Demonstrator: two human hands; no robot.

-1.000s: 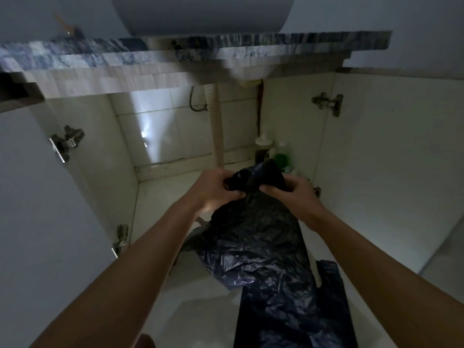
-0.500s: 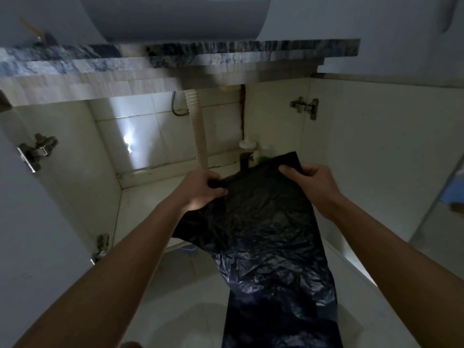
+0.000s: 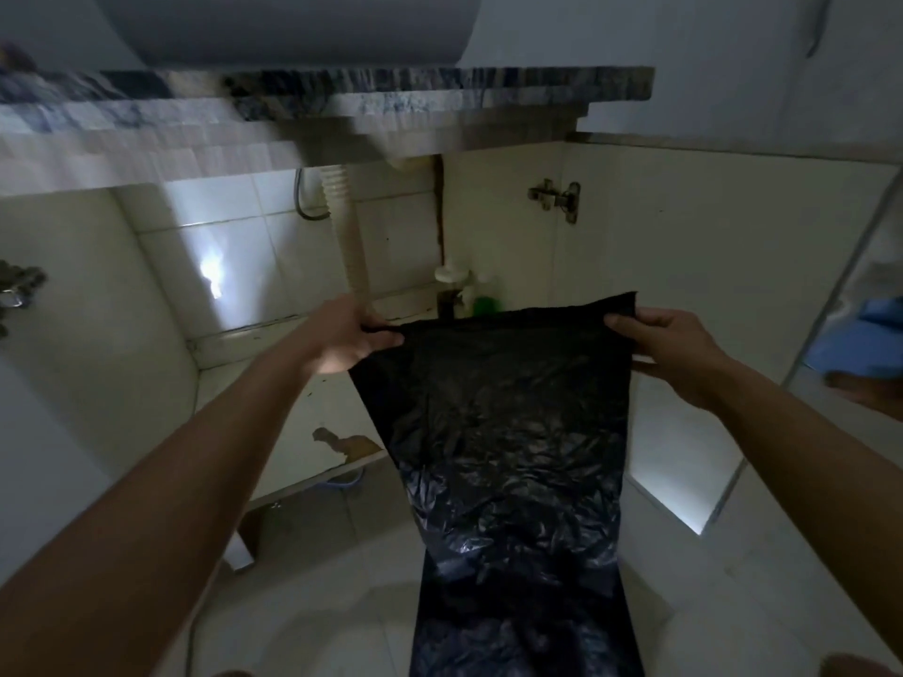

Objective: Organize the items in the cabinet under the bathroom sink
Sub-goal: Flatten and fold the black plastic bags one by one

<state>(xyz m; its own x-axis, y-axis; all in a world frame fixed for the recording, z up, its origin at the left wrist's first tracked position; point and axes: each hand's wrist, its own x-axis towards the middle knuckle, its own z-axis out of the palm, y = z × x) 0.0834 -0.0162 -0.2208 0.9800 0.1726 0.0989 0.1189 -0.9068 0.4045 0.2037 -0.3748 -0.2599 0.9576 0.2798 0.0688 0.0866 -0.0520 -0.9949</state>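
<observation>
Under the sink: the cabinet (image 3: 293, 408) stood open, with a ribbed drain pipe (image 3: 353, 237) running down its back wall and a few small bottles (image 3: 464, 295) clustered in the rear right corner.
Bag: a black plastic bag (image 3: 508, 432) hung in front of the opening, spread wide between both hands. Its lower end dropped out of view at the bottom.
Left hand (image 3: 342, 339): it gripped the bag's top left corner, thumb lying over the edge.
Right hand (image 3: 669, 349): it pinched the top right corner, fingers curled behind the plastic.
Step in hand: the person was probably flattening the bag to fold it for storage.
Doing it well: the top edge looked best kept taut and level. The thin, crinkled film seemed likely to slip, so a firm pinch at each corner suited it, then corner brought to corner, clear of the bottles.
</observation>
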